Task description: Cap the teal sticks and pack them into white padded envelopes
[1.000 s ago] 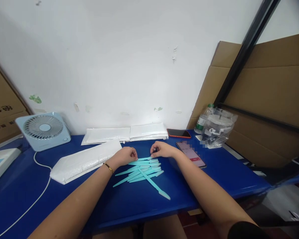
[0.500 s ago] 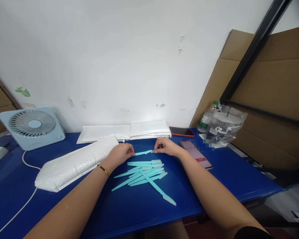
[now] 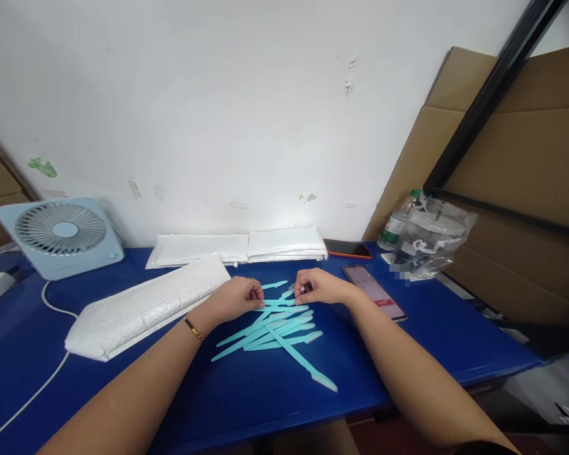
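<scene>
On the blue desk [image 3: 123,392], a padded white mailer [image 3: 142,309] lies at about nine o'clock from the left hand [image 3: 234,297], just beside its wrist. That hand rests curled on the near end of the teal plastic sticks [image 3: 270,328], fingers bent; whether it pinches one I cannot tell. The pile fans with its long axis running from seven o'clock toward one o'clock (one stray stick [image 3: 301,360] points to five o'clock). The right hand [image 3: 320,287] sits at the pile's one-o'clock edge, fingertips closed on a stick tip. Both hands are near each other, equally close to the pile.
</scene>
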Motion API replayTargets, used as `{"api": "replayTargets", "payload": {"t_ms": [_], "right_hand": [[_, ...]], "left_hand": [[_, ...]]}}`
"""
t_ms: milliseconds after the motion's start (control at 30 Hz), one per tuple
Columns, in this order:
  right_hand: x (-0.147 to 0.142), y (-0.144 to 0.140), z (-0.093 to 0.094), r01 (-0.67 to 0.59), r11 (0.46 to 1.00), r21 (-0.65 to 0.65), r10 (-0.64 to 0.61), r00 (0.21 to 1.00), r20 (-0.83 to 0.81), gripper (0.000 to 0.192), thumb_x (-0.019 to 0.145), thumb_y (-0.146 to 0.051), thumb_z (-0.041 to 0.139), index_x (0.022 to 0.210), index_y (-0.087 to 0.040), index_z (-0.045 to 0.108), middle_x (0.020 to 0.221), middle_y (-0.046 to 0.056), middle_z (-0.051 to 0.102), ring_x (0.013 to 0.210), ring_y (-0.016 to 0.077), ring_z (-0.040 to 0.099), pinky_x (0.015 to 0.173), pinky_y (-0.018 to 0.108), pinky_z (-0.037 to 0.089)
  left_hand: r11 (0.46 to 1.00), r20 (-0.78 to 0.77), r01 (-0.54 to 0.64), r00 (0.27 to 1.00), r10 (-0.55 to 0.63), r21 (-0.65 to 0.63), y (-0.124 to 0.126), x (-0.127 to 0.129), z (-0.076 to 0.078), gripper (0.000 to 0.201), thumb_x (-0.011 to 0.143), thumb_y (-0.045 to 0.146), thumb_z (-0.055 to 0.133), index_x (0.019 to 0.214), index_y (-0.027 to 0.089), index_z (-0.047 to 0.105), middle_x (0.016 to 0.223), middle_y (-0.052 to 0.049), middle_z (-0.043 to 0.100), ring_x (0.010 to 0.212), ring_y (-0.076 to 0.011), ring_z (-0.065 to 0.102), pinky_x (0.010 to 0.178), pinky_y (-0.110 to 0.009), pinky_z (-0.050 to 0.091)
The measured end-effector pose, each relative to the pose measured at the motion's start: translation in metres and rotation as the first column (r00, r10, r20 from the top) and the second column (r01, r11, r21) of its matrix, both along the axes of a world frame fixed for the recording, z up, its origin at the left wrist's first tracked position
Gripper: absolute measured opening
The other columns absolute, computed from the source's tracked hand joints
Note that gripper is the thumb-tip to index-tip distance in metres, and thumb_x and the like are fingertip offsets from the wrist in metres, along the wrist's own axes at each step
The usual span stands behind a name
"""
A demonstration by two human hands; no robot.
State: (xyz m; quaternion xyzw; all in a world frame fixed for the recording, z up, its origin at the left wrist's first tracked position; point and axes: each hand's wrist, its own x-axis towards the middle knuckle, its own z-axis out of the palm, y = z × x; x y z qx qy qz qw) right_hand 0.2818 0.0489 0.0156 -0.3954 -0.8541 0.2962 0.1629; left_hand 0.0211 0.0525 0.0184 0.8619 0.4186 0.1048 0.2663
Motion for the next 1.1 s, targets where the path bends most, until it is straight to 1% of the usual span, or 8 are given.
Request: {"api": "replayTargets", "payload": {"t_ms": [133, 233, 333, 467, 600, 767, 933, 1100], "right_hand": [[0.006, 0.007, -0.003, 0.061, 0.998, 0.027, -0.061, 0.998, 0.007, 0.02, 0.072, -0.036, 0.067, 0.076, -0.016, 0.065, 0.081, 0.001, 0.056, 0.067, 0.0109, 0.052, 0.06, 0.022, 0.04], [0.015, 0.013, -0.005, 0.169, 0.984, 0.058, -0.17, 0.985, 0.009, 0.018, 0.071, -0.033, 0.067, 0.075, -0.016, 0.065, 0.076, 0.001, 0.057, 0.065, 0.0112, 0.051, 0.058, 0.022, 0.039], [0.017, 0.015, -0.005, 0.24, 0.96, 0.145, -0.241, 0.97, -0.015, 0.015, 0.071, -0.03, 0.068, 0.077, -0.017, 0.067, 0.076, 0.001, 0.056, 0.063, 0.0111, 0.05, 0.057, 0.022, 0.038], [0.001, 0.01, -0.004, 0.156, 0.942, 0.299, -0.14, 0.987, -0.074, 0.009, 0.076, -0.02, 0.063, 0.084, -0.019, 0.067, 0.086, 0.002, 0.055, 0.071, 0.0116, 0.051, 0.064, 0.023, 0.039], [-0.019, 0.006, -0.005, 0.024, 0.938, 0.345, -0.024, 1.0, -0.004, 0.014, 0.078, -0.018, 0.063, 0.092, -0.02, 0.066, 0.089, 0.003, 0.055, 0.077, 0.0128, 0.052, 0.069, 0.024, 0.04], [-0.021, 0.006, -0.005, 0.008, 0.941, 0.337, -0.044, 0.994, 0.099, 0.012, 0.079, -0.023, 0.062, 0.089, -0.019, 0.065, 0.087, 0.003, 0.054, 0.072, 0.0118, 0.051, 0.066, 0.023, 0.038], [-0.018, 0.003, 0.0, -0.022, 0.941, 0.339, -0.039, 0.984, 0.173, 0.009, 0.081, -0.024, 0.06, 0.085, -0.018, 0.064, 0.086, 0.003, 0.055, 0.071, 0.012, 0.051, 0.066, 0.024, 0.037], [-0.022, 0.001, 0.001, -0.032, 0.933, 0.359, -0.033, 0.984, 0.173, 0.013, 0.087, -0.024, 0.051, 0.085, -0.017, 0.063, 0.086, 0.005, 0.055, 0.075, 0.0137, 0.052, 0.07, 0.025, 0.038]], "left_hand": [[0.996, 0.021, -0.092, 0.996, 0.092, -0.009, 0.003, -0.004, 0.001, 0.021, 0.073, 0.041, 0.056, 0.075, 0.021, 0.062, 0.068, 0.001, 0.063, 0.062, -0.0138, 0.057, 0.053, -0.022, 0.039], [0.986, 0.011, -0.166, 0.986, 0.166, 0.009, 0.008, -0.01, 0.002, 0.021, 0.072, 0.041, 0.056, 0.072, 0.021, 0.062, 0.068, 0.001, 0.064, 0.064, -0.015, 0.058, 0.055, -0.023, 0.04], [0.976, 0.015, -0.21, 0.978, 0.21, 0.055, 0.011, -0.014, 0.001, 0.022, 0.071, 0.042, 0.057, 0.077, 0.022, 0.062, 0.072, 0.0, 0.065, 0.068, -0.0162, 0.059, 0.058, -0.025, 0.041], [0.949, 0.04, -0.218, 0.976, 0.214, 0.229, 0.005, -0.009, 0.002, 0.026, 0.07, 0.044, 0.058, 0.083, 0.022, 0.062, 0.084, -0.001, 0.064, 0.08, -0.0185, 0.059, 0.064, -0.026, 0.042], [0.979, -0.019, -0.135, 0.99, 0.14, 0.153, -0.006, 0.004, 0.004, 0.027, 0.072, 0.047, 0.055, 0.076, 0.022, 0.064, 0.08, -0.002, 0.064, 0.073, -0.0173, 0.059, 0.059, -0.026, 0.04], [0.994, -0.052, -0.095, 0.994, 0.097, 0.053, -0.013, 0.012, 0.005, 0.027, 0.073, 0.046, 0.053, 0.072, 0.021, 0.064, 0.071, -0.001, 0.065, 0.064, -0.0156, 0.057, 0.054, -0.025, 0.036], [0.985, -0.083, -0.135, 0.986, 0.144, 0.107, -0.014, 0.01, 0.005, 0.033, 0.078, 0.048, 0.046, 0.073, 0.02, 0.062, 0.067, -0.002, 0.064, 0.061, -0.0161, 0.055, 0.05, -0.025, 0.032], [0.974, -0.08, -0.167, 0.98, 0.18, 0.155, -0.012, 0.009, 0.003, 0.036, 0.075, 0.055, 0.05, 0.08, 0.021, 0.062, 0.077, -0.003, 0.065, 0.069, -0.018, 0.057, 0.053, -0.025, 0.032]]}}
